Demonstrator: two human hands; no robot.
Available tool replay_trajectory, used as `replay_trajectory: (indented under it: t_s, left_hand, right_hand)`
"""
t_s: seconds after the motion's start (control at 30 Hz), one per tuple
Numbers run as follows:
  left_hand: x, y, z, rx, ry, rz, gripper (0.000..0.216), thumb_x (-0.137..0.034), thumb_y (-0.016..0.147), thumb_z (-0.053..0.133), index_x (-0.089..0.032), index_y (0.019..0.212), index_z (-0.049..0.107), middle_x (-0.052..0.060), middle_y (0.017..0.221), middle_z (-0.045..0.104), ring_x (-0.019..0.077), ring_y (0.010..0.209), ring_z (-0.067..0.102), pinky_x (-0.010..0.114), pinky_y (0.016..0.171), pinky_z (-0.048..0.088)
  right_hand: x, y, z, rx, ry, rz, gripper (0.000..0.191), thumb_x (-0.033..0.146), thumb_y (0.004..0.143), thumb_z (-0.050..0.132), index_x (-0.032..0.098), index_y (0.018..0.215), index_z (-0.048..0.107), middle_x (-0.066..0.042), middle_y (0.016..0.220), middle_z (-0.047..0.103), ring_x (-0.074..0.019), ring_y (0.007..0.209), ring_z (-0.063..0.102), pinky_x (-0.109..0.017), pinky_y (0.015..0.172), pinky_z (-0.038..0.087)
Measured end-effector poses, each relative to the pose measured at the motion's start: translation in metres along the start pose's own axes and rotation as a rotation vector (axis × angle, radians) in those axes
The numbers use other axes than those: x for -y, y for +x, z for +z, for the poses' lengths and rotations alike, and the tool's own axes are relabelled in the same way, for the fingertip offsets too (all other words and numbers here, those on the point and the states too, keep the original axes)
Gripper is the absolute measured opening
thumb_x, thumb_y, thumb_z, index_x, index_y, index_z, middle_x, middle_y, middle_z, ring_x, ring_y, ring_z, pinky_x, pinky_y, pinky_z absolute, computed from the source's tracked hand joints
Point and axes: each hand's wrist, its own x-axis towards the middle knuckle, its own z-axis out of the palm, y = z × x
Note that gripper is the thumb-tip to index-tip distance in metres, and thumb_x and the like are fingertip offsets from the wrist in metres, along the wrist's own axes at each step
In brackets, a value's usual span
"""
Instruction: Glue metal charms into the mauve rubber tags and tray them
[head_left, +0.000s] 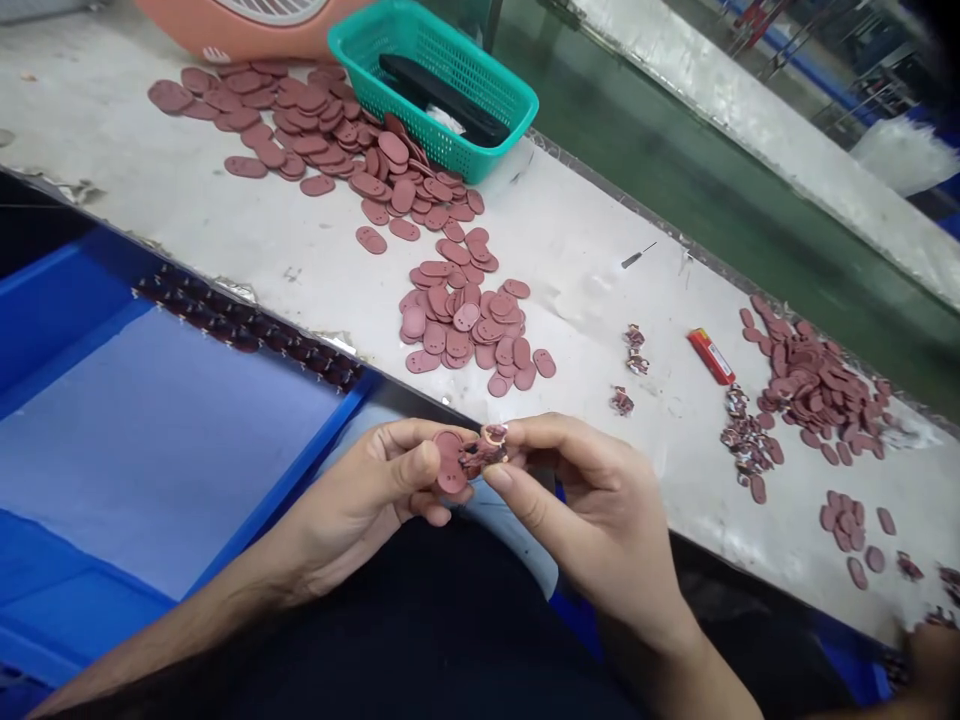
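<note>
Left hand (pixel 371 487), fingers closed on a reddish disc (pixel 451 478), seemingly steadies it; right hand (pixel 596 505), fingers pinching, holds a component (pixel 493 446) alongside.

A green conveyor belt (pixel 712 195) borders the far edge of a white workbench (pixel 559 250) whose near edge is chipped.

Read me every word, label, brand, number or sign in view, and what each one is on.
No text can be read.
Red packet: white label, its print too small and blurred to read.
Orange housing: a white mark, no legible lettering.
Held oval pieces: small dark dots, no readable lettering.
</note>
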Motion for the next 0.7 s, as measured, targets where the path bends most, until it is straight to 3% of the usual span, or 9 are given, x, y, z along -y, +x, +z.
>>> replay_trajectory:
  t_s: [0.23, 0.37, 0.7]
  left_hand:
    - [0.003, 0.001, -0.002, -0.029, 0.000, -0.049, 0.029, -0.047, 0.075, 0.088, -0.019, 0.083, 0.083, 0.001, 0.071, 0.066, 0.0099, 0.066, 0.059, 0.012, 0.057, 0.054]
    - [0.004, 0.002, -0.001, -0.006, 0.004, -0.043, 0.039, -0.056, 0.073, 0.086, -0.018, 0.083, 0.082, 0.001, 0.071, 0.066, 0.0093, 0.065, 0.058, 0.013, 0.057, 0.055]
    - [0.006, -0.001, 0.000, -0.029, -0.053, -0.067, 0.039, -0.055, 0.075, 0.085, -0.017, 0.083, 0.081, 0.002, 0.071, 0.064, 0.0086, 0.063, 0.056, 0.012, 0.055, 0.053]
  right_hand:
    - [0.007, 0.005, -0.008, 0.084, -0.201, -0.097, 0.016, 0.010, 0.087, 0.073, 0.018, 0.100, 0.073, 0.003, 0.086, 0.076, -0.0062, 0.072, 0.067, -0.016, 0.071, 0.055]
    - [0.011, 0.007, -0.010, 0.126, -0.291, -0.126, 0.014, 0.012, 0.088, 0.073, 0.017, 0.101, 0.073, 0.003, 0.084, 0.075, -0.0063, 0.071, 0.067, -0.017, 0.070, 0.054]
    - [0.012, 0.010, -0.009, 0.184, -0.300, -0.116, 0.014, 0.009, 0.086, 0.071, 0.018, 0.097, 0.072, 0.003, 0.076, 0.072, -0.0088, 0.064, 0.065, -0.021, 0.061, 0.053]
